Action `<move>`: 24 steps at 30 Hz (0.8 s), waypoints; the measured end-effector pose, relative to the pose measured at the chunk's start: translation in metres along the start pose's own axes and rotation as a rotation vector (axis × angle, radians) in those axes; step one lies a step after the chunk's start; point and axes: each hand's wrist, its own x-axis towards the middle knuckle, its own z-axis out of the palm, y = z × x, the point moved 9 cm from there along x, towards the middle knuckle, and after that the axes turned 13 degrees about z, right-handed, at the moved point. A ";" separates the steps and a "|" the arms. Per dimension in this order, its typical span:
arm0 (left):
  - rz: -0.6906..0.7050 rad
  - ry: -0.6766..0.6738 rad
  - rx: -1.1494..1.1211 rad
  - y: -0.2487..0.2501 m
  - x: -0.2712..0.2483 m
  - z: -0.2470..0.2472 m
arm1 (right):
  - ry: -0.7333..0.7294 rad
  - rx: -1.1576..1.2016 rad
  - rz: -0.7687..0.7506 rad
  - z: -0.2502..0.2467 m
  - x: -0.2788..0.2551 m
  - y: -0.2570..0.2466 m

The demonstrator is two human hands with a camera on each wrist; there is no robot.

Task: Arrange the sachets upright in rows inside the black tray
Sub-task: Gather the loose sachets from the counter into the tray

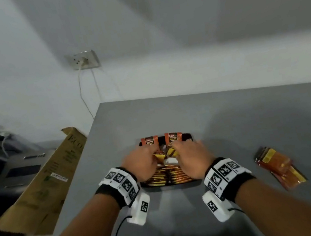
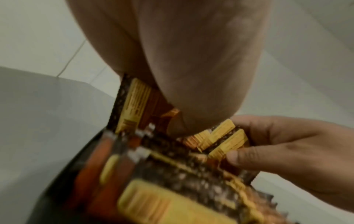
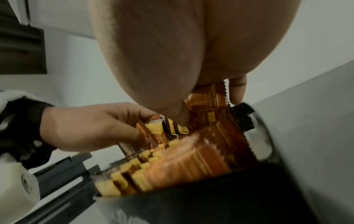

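1. We have both hands down in the black tray [image 1: 186, 136], which sits on the grey table [image 1: 252, 114] in front of us.
2. Our left hand [image 1: 140, 164] has its fingers curled round a few sachets [image 1: 159, 156] in the left row; our right hand [image 1: 190, 156] pinches a small bunch of sachets in the right row, thumb below and fingers above in the left wrist view.
3. Two rows already stand packed in the near part of the tray, and two orange sachets [image 1: 150, 140] stand at the far end, so we judge the filling well along.
4. The step in hand looks like seating and straightening the bunches we hold between the packed rows and the far pair.
5. Next we should tip each bunch upright, press it back against its row and let go without toppling its neighbours.
6. A loose stack of sachets [image 1: 279, 167] lies on the table well to the right, awaiting pickup.
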 end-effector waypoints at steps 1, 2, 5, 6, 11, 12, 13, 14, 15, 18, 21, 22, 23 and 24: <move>0.003 -0.014 0.005 0.000 -0.001 0.006 | -0.025 -0.026 -0.009 0.008 0.000 -0.003; 0.008 -0.031 -0.006 -0.001 -0.001 0.014 | -0.049 -0.052 -0.011 0.016 0.001 -0.006; 0.056 -0.079 -0.109 -0.004 -0.004 0.030 | -0.107 -0.114 -0.004 0.036 -0.002 -0.008; 0.085 -0.075 -0.125 -0.005 -0.005 0.032 | -0.109 -0.116 -0.004 0.038 -0.003 -0.007; 0.247 -0.026 -0.025 -0.001 -0.016 0.026 | -0.026 -0.075 -0.025 0.036 -0.008 -0.004; 0.255 -0.021 0.020 0.000 -0.018 0.027 | -0.027 -0.095 -0.031 0.038 -0.009 -0.004; 0.259 -0.012 0.061 0.001 -0.019 0.026 | -0.024 -0.115 -0.039 0.040 -0.009 -0.005; 0.265 -0.002 0.090 0.003 -0.019 0.027 | -0.015 -0.129 -0.047 0.041 -0.009 -0.005; 0.274 -0.001 0.103 0.005 -0.020 0.029 | -0.005 -0.137 -0.051 0.041 -0.010 -0.006; 0.286 -0.050 0.092 0.008 -0.021 0.043 | -0.003 -0.138 -0.061 0.044 -0.014 -0.007; 0.274 -0.033 0.129 0.006 -0.021 0.047 | 0.012 -0.172 -0.053 0.049 -0.015 -0.003; 0.259 -0.037 0.130 0.004 -0.021 0.048 | 0.031 -0.180 -0.051 0.050 -0.014 -0.002; 0.249 -0.046 0.122 0.003 -0.021 0.049 | 0.041 -0.175 -0.047 0.052 -0.014 -0.001; 0.247 -0.045 0.113 0.002 -0.020 0.049 | 0.045 -0.162 -0.047 0.053 -0.013 -0.001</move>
